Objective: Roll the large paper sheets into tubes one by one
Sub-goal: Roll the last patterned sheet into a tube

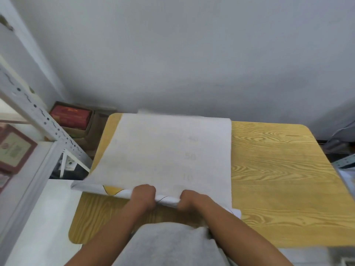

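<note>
A large white paper sheet (165, 150) lies face down on the yellow wood-grain table (284, 169), with faint numbers showing through. Its near edge is curled over into a thin roll (119, 191) that runs from the table's left side to the right of my wrists and shows a yellow print and black lines. My left hand (143, 196) grips the roll near its middle, fingers curled round it. My right hand (190, 200) grips the same roll a hand's width to the right. The sheet's far edge reaches the table's back edge, by the wall.
A white metal shelf frame (38, 116) stands at the left, with framed items on it. A cardboard box holding a red box (71, 116) sits on the floor behind the table's left corner. A grey wall rises just behind the table. Bare tabletop lies to the right of the sheet.
</note>
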